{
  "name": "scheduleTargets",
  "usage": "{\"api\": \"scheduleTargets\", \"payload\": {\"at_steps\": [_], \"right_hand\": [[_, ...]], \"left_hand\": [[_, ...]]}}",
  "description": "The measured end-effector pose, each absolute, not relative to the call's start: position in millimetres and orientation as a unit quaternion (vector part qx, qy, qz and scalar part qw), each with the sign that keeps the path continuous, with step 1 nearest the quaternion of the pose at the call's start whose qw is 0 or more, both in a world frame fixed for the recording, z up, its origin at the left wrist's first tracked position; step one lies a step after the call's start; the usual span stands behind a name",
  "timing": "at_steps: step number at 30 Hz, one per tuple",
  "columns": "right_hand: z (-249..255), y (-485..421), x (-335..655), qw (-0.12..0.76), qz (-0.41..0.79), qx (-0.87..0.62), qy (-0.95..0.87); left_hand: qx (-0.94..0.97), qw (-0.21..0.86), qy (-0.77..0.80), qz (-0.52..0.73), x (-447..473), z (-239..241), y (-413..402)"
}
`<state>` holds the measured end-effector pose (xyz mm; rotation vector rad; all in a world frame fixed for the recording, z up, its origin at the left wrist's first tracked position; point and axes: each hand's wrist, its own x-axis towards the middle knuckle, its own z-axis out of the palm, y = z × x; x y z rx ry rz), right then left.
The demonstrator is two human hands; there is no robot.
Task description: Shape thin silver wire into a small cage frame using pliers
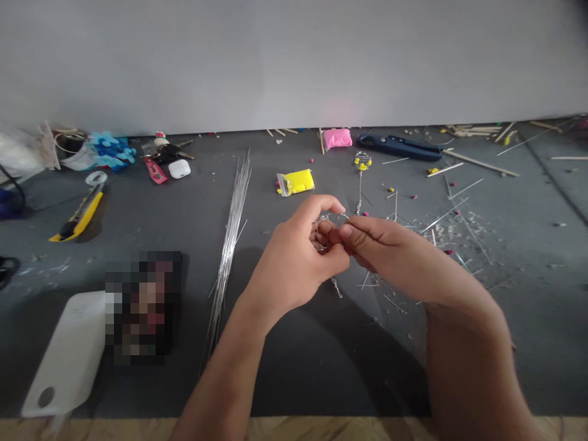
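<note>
My left hand (301, 257) and my right hand (381, 248) meet above the middle of the grey mat (294, 367). Both pinch a small bent piece of thin silver wire (331, 220), looped between the fingertips, with a twisted tail (337, 286) hanging below the left hand. A bundle of straight silver wires (229, 236) lies just left of my left hand. Beyond the hands stands a small wire stem topped with yellow beads (362, 165).
A yellow clay packet (296, 182), pink clay packet (337, 138) and blue pliers (399, 146) lie at the back. Wire offcuts and wooden sticks (478, 162) scatter on the right. At left: a yellow utility knife (78, 217), white earbud case (179, 168), keys, a white container (68, 355).
</note>
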<state>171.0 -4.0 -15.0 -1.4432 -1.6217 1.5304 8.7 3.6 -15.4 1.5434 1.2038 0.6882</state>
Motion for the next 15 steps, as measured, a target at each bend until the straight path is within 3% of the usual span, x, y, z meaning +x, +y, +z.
{"api": "scheduleTargets", "payload": {"at_steps": [15], "right_hand": [[-17.0,-2.9,170.6,0.214,0.550,-0.550,-0.591]], "left_hand": [[0.658,0.452,0.536,0.273,16.1,-16.3,-0.7]]}}
